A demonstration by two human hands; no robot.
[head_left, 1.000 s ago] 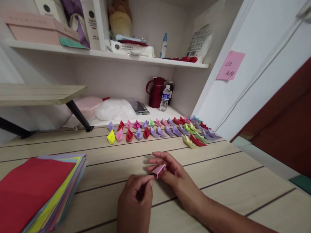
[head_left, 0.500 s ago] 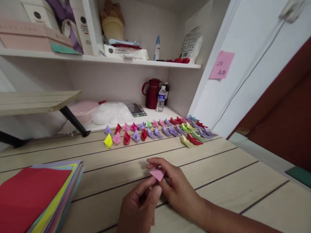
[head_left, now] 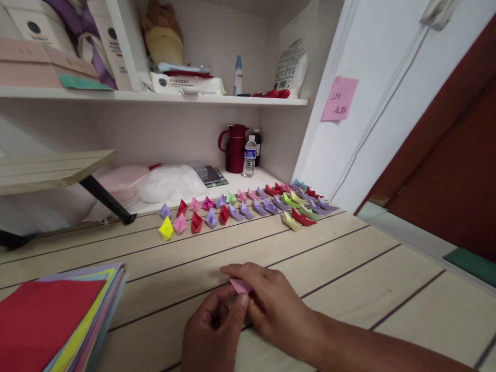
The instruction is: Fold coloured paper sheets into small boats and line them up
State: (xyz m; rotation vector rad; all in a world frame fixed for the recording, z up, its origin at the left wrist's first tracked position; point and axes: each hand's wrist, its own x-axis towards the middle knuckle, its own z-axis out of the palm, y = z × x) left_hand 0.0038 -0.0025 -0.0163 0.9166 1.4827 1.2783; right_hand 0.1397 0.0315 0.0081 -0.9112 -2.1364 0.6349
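A small folded piece of pink paper (head_left: 239, 285) is held between both hands above the table's near middle. My left hand (head_left: 215, 325) pinches its lower edge, thumb on the near side. From the right, my right hand (head_left: 271, 299) closes over it, with the index finger stretched along its far side. The fingers cover part of the paper. Beyond the hands stand rows of small folded paper boats, among them a yellow boat (head_left: 166, 229), a pink boat (head_left: 180, 223) and a red boat (head_left: 303, 217).
A stack of coloured paper (head_left: 50, 320), red sheet on top, lies at the left. Behind the boats are a dark red jug (head_left: 235, 149), a water bottle (head_left: 250, 156) and a white plastic bag (head_left: 172, 183). A small raised wooden stand (head_left: 54, 168) is at left.
Both hands have drawn closer together around the pink paper, and the right index finger now lies lower over it. The view has shifted slightly.
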